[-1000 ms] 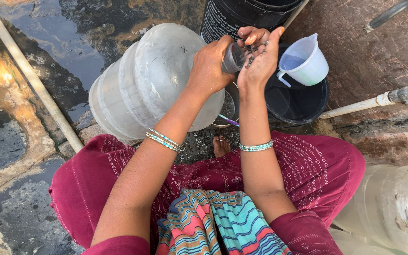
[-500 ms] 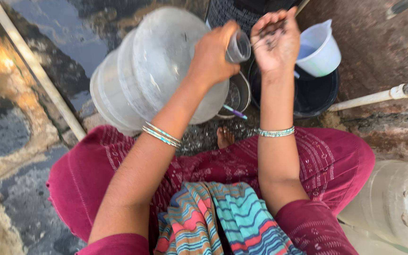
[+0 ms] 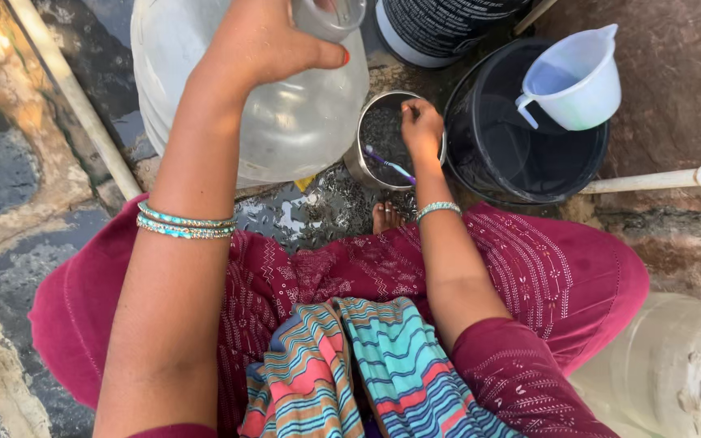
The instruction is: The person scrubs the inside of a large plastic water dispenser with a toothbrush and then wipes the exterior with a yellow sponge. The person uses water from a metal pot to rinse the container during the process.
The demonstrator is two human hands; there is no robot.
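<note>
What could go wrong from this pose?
1. The left hand holds the big clear jug only by its neck, tilted; that grip looks thin, so the jug could slip or roll.
2. The right hand reaches into the steel bowl of dark grit; some already lies scattered on the wet ground beside it, so more may spill.
3. The white jug perches on the black bucket rim and could tip.

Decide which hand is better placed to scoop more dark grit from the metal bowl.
Right hand: it already reaches into the metal bowl. The left hand is raised, gripping the big clear jug's neck.
</note>
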